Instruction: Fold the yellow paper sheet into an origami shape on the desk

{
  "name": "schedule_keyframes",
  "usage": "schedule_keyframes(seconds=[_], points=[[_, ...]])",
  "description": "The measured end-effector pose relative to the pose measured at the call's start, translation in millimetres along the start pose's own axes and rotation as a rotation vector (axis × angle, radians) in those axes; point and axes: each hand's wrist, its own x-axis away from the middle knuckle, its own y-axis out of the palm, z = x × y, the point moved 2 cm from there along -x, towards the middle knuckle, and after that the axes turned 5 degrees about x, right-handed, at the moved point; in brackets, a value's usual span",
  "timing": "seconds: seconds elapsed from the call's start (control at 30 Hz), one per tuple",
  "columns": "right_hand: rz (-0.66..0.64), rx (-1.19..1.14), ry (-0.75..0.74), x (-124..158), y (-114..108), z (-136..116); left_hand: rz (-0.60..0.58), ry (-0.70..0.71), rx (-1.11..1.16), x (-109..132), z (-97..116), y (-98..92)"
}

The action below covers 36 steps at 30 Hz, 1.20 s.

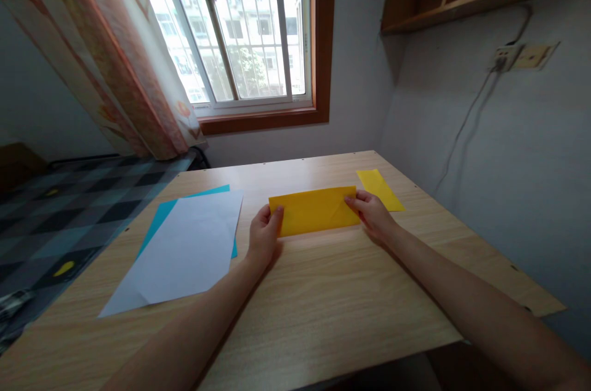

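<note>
A folded yellow-orange paper (316, 210) lies flat on the wooden table (332, 292) in front of me. My left hand (263, 236) grips its left end, thumb on top and fingers curled at the edge. My right hand (373, 213) pinches its right end, fingertips pressed on the paper. Both hands are closed on the sheet, which stays on the table.
A smaller yellow paper (380, 189) lies just behind my right hand. A white sheet (184, 252) rests over a blue sheet (159, 221) at the left. A window (235, 28) and curtain (111, 52) are beyond the table, a wall (508, 163) on the right, and a checkered bed (60, 212) at the left.
</note>
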Motion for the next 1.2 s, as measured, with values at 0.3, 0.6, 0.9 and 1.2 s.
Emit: schedule_keyframes(seconds=[0.3,0.6,0.9,1.2], points=[[0.009,-0.010,0.004,0.3,0.4,-0.2,-0.004,-0.001,0.001,0.2,0.0,-0.5],[0.019,-0.001,0.010,1.7,2.0,-2.4,-0.003,-0.003,-0.023,0.3,0.8,0.4],[0.022,-0.012,0.010,0.6,0.8,-0.9,-0.008,0.002,-0.043,0.3,0.1,-0.3],[0.026,0.003,0.007,0.9,1.5,-2.4,0.000,-0.005,-0.056,0.8,1.4,-0.5]])
